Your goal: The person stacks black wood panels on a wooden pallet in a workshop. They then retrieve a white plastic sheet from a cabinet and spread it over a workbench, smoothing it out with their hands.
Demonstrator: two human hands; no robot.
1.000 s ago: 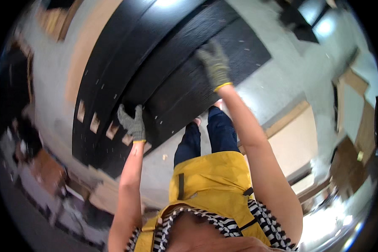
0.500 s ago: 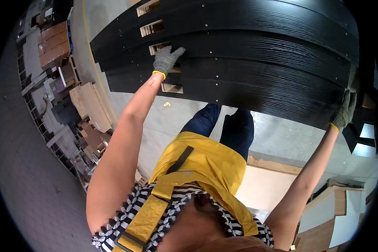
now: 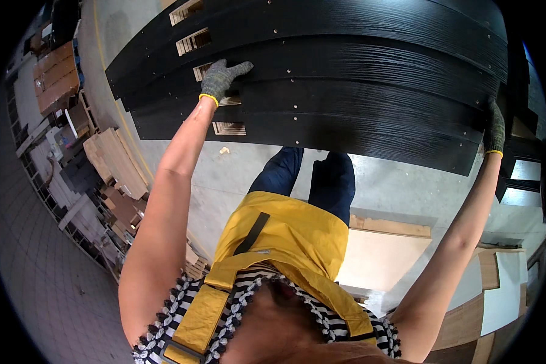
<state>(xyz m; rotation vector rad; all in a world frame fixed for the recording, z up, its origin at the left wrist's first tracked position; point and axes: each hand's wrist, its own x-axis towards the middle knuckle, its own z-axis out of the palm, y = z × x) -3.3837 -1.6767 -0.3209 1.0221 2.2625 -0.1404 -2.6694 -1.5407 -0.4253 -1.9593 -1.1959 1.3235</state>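
Black wood-grain panels (image 3: 370,73) lie in an overlapping stack in front of me, with rectangular cutouts toward their left end and small holes along them. My left hand (image 3: 223,77), in a grey knit glove with a yellow cuff, rests on the panels beside a cutout (image 3: 201,72). Its thumb is spread out to the right; the fingertips are partly hard to see. Against the right end of the stack lies my right hand (image 3: 495,128), gloved alike, with its fingers stretched along the panel edges.
Boards and cardboard (image 3: 116,161) lie piled on the left, beyond a yellow floor line (image 3: 97,36). A pale flat board (image 3: 385,258) is on the floor near my right side. More boards (image 3: 497,297) stand at lower right, and dark pieces with shiny faces (image 3: 522,197) are at far right.
The view has shifted, so the panels appear further left. My right hand has slid round onto the right end of the stack. My left hand stays by the same cutouts.
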